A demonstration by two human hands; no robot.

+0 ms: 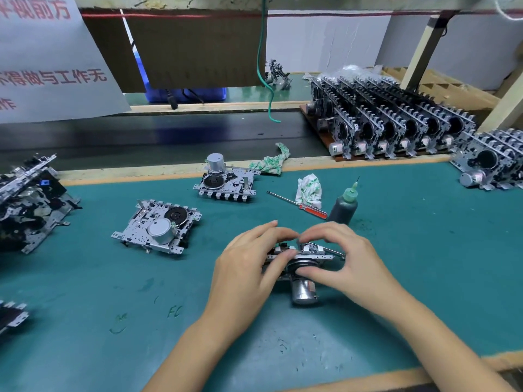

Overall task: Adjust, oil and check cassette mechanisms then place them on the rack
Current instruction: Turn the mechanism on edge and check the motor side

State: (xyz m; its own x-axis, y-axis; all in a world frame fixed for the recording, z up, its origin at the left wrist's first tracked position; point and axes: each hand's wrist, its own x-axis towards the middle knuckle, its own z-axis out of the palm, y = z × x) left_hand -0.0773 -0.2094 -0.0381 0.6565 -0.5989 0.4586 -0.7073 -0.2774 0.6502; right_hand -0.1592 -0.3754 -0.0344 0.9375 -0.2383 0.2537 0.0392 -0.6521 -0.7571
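Pinching the cassette mechanism, left hand and right hand fingers curl round it (fingertip slip could bend a lever beneath them).

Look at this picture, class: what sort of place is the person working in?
Most likely a factory assembly bench. A rack holds rows of identical cassette mechanisms, more lie loose on the green mat, and an oil bottle and screwdriver stand ready.

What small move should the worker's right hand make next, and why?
Probably reach for the oil bottle. Both the left hand and right hand grip the mechanism on the mat, and the bottle stands just beyond the right hand.
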